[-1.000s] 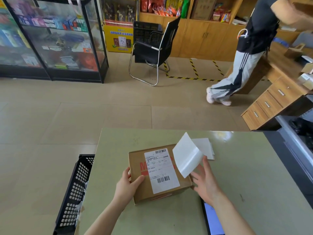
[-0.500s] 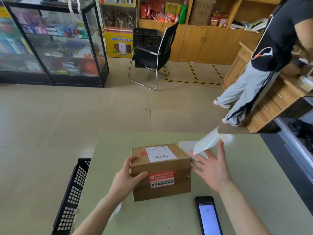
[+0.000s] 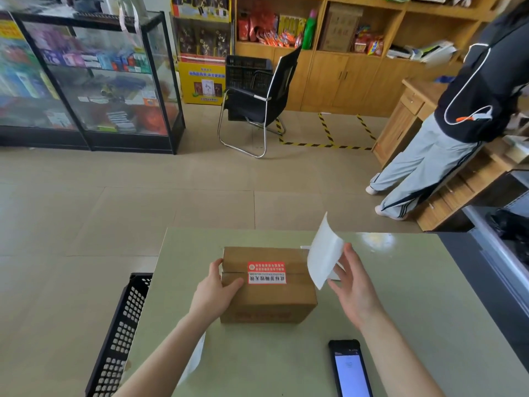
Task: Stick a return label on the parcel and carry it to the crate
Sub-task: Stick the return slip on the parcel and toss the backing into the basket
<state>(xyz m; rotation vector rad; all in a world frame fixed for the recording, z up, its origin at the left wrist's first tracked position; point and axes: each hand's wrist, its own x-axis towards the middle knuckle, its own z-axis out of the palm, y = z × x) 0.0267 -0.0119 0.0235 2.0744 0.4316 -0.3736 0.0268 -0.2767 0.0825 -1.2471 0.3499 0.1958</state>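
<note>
A brown cardboard parcel point(image 3: 269, 293) lies on the pale green table point(image 3: 400, 310), a red and white seal sticker point(image 3: 266, 272) on its upper face. My left hand point(image 3: 214, 293) grips the parcel's left end, thumb on top. My right hand point(image 3: 355, 285), just right of the parcel, holds a curled white label sheet point(image 3: 325, 256) upright by its edge, fingers spread. The black plastic crate point(image 3: 120, 336) stands on the floor against the table's left side.
A phone point(image 3: 350, 371) with a lit screen lies on the table near my right forearm. White papers point(image 3: 335, 275) lie behind the label. A person stands at the wooden desk point(image 3: 406, 116) at right. A black chair point(image 3: 257, 101) and glass cabinets point(image 3: 86, 75) stand beyond.
The parcel was turned over away from me: its printed label face went out of sight and the sealed face came up. My right hand raised the white sheet beside the parcel.
</note>
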